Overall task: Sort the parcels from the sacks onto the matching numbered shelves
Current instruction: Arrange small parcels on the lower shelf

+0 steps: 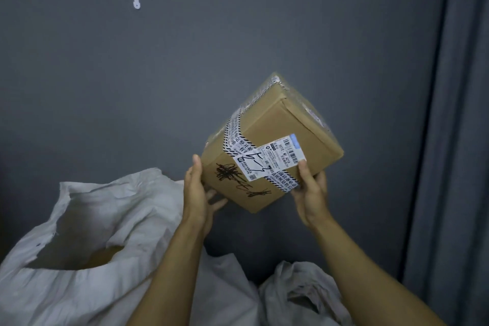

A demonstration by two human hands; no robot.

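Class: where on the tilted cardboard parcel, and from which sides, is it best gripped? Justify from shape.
Grip the cardboard parcel at its near end from both sides, as the left hand and right hand do: thumbs on the labelled face, fingers beneath. It is blocky, flat-faced and tilted, probably too broad for one hand.

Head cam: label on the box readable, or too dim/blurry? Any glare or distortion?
Head view: dim, flat light, no glare. Box and label fairly sharp; handwritten mark and barcodes show, fine print too soft to read. Sack interior in shadow. Curtain edge leans, likely wide-angle distortion.
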